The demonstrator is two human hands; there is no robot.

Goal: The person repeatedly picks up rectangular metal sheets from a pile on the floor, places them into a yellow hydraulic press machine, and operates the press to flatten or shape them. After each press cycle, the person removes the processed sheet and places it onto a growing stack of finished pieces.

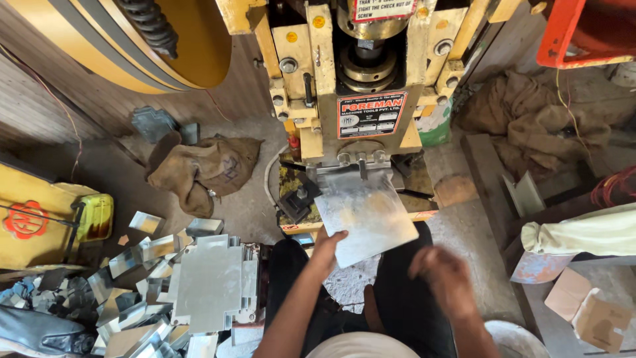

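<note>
The left hand (326,244) holds a flat, shiny metal sheet (366,215) by its near left corner, fingers closed over the edge in a pinching grip, thumb side on top as far as can be seen. The sheet slopes up and away toward twelve o'clock, its far edge pushed under the tool of the yellow press (361,86), which suggests it is being held there so the far edge sits squarely against the die. Holding only the near corner keeps the fingers well back from the part of the press that comes down. The right hand (442,275) hangs at about four o'clock from the sheet, near its lower right corner but not touching it; it is blurred, the fingers look loosely curled, and it holds nothing that can be made out. At about eight o'clock from the left hand, on the floor, lies a stack of notched cut plates (211,282), with a loose heap of bright offcuts (132,265) around it, within easy reach of that arm. A brown sack (205,169) lies on the floor at ten o'clock, beside the base of the press.
</note>
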